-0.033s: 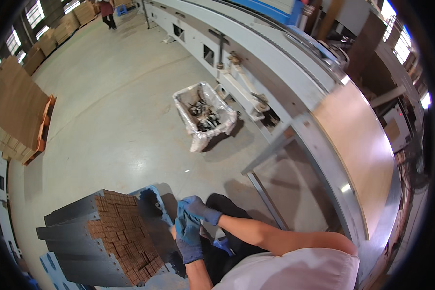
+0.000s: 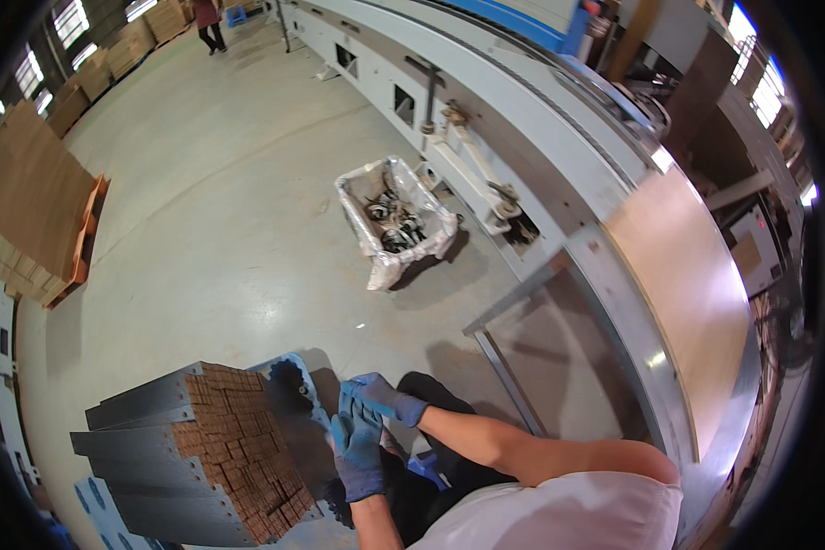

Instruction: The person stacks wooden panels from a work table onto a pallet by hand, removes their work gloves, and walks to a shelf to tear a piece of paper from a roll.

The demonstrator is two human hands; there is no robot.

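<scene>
Both of my hands wear blue work gloves with darker cuffs and meet at the lower middle. My left hand (image 2: 358, 446) has its palm turned up and its fingers stretched out. Over those fingertips lies my right hand (image 2: 383, 398), its fingers bent around the glove of the left. No other object shows between them. Just left of my hands is a stack of long dark boards (image 2: 156, 458) with brown cut ends. It rests on a blue pallet (image 2: 308, 378), whose bare dark-stained corner faces my hands.
A plastic-lined bin (image 2: 368, 247) of scraps stands ahead on the floor. A long grey machine (image 2: 522, 119) and a metal table with a pale board (image 2: 683, 284) run along the right. Stacked brown panels (image 2: 37, 202) stand at left; a person (image 2: 208, 23) is far off.
The view has shifted slightly, so the bin and machine sit a little farther right. My hands stay together, with the left fingers slightly straighter. The distant person has moved a little.
</scene>
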